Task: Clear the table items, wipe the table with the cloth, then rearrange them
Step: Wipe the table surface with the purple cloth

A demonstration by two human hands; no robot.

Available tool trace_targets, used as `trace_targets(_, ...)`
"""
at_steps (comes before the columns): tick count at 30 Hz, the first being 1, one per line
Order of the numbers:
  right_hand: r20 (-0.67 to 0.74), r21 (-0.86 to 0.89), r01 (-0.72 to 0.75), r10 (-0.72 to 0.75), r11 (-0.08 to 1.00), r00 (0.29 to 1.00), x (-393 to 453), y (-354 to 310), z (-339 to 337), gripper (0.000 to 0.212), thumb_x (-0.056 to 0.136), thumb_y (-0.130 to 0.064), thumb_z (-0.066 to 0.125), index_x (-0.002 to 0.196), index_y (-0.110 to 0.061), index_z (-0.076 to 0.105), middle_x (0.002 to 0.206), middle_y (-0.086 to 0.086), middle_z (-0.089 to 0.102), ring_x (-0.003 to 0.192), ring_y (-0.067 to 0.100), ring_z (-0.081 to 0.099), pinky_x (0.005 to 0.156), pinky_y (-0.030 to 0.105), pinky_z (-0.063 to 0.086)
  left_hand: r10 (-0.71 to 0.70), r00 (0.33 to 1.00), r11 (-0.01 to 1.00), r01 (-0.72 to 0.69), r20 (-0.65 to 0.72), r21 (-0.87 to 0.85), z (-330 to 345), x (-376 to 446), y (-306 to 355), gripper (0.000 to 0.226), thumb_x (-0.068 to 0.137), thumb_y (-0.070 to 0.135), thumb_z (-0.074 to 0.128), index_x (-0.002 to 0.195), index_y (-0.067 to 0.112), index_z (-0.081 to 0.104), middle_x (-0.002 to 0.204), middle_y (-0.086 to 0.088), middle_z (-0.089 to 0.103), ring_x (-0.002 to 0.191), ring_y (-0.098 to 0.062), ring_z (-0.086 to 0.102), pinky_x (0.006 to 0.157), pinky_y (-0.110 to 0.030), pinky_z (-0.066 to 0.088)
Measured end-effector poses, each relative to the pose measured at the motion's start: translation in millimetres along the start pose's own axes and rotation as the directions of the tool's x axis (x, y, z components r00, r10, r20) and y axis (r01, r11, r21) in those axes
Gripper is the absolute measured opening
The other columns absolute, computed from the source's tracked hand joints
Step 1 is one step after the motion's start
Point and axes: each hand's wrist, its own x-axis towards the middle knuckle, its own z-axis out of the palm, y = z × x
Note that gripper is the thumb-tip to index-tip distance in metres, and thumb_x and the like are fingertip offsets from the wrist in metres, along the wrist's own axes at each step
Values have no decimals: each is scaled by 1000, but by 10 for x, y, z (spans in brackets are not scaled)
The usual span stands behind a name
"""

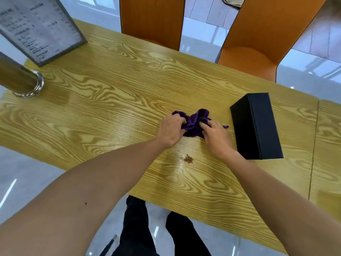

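A crumpled purple cloth (195,120) lies on the wooden table (110,100), right of centre. My left hand (170,129) grips its left side with curled fingers. My right hand (216,137) pinches its right side, and part of the cloth is hidden under both hands. A black rectangular box (258,126) lies just right of my right hand. A small patch of brown crumbs (188,159) sits on the table nearer to me, between my forearms.
A framed menu stand (40,28) stands at the far left corner. A metal cylinder (20,78) stands in front of it at the left edge. Two orange chairs (262,45) are pushed in along the far side. A seam (313,145) splits the tabletop at right.
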Motion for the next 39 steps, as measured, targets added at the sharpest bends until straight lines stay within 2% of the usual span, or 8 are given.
trace_targets(6, 45, -22, 24, -23, 999, 999, -275, -56, 18, 41, 103, -28, 50, 144, -25, 50, 135, 0, 53, 124, 23, 43, 76, 38, 52, -4, 999, 1000, 4, 45, -3, 45, -265, 17, 33, 93, 37, 66, 124, 28, 67, 121, 4, 65, 112, -23, 56, 90, -35, 49)
trace_targets(16, 55, 28, -53, 52, 998, 997, -747, -246, 170, 42, 102, -29, 50, 144, -24, 50, 138, 1, 47, 124, 24, 43, 90, 39, 50, 48, 993, 998, -51, 109, 25, 129, -630, -7, 30, 93, 38, 64, 122, 32, 69, 118, 6, 65, 110, -25, 58, 84, -39, 54)
trace_targets(19, 74, 37, -78, 75, 996, 994, -865, -320, 227, 42, 102, -28, 49, 143, -22, 49, 136, 1, 47, 122, 22, 43, 88, 37, 48, 69, 989, 997, -75, 133, 33, 150, -705, -30, 28, 92, 39, 64, 119, 34, 71, 114, 5, 66, 107, -26, 60, 81, -39, 54)
trace_targets(22, 58, 55, -84, 80, 995, 995, -982, -381, 297, 39, 99, -25, 52, 137, -20, 56, 133, 4, 50, 119, 24, 47, 89, 37, 52, 78, 988, 997, -81, 131, 18, 177, -835, -54, 26, 92, 36, 64, 116, 34, 72, 114, 5, 65, 107, -26, 59, 77, -38, 52)
trace_targets(29, -11, 139, -141, 143, 980, 990, -1276, -648, 466, 31, 92, -13, 59, 123, -16, 65, 123, 7, 57, 105, 31, 53, 74, 42, 52, 98, 986, 995, -96, 137, -25, 291, -1244, -66, 23, 94, 33, 61, 110, 26, 75, 113, 2, 67, 96, -28, 60, 75, -35, 49)
trace_targets(32, -9, 148, -166, 169, 975, 986, -1396, -732, 504, 32, 91, -12, 60, 122, -18, 64, 124, 5, 57, 109, 30, 53, 72, 41, 55, 96, 983, 995, -89, 154, -56, 309, -1397, -55, 23, 95, 32, 59, 112, 27, 75, 113, 2, 66, 98, -29, 58, 74, -35, 46)
trace_targets(35, -12, 162, -174, 178, 971, 984, -1510, -790, 551, 33, 89, -10, 61, 121, -17, 65, 125, 7, 58, 114, 32, 51, 77, 44, 55, 84, 980, 995, -71, 181, -75, 362, -1537, -51, 24, 96, 33, 55, 109, 28, 74, 112, 3, 65, 97, -29, 57, 77, -37, 48)
trace_targets(39, -17, 176, -196, 202, 965, 979, -1665, -865, 612, 33, 88, -8, 62, 119, -17, 67, 123, 6, 60, 108, 33, 53, 68, 43, 55, 55, 976, 995, -37, 212, -88, 426, -1699, -43, 22, 94, 29, 56, 105, 28, 75, 111, 6, 65, 98, -29, 56, 77, -40, 51)
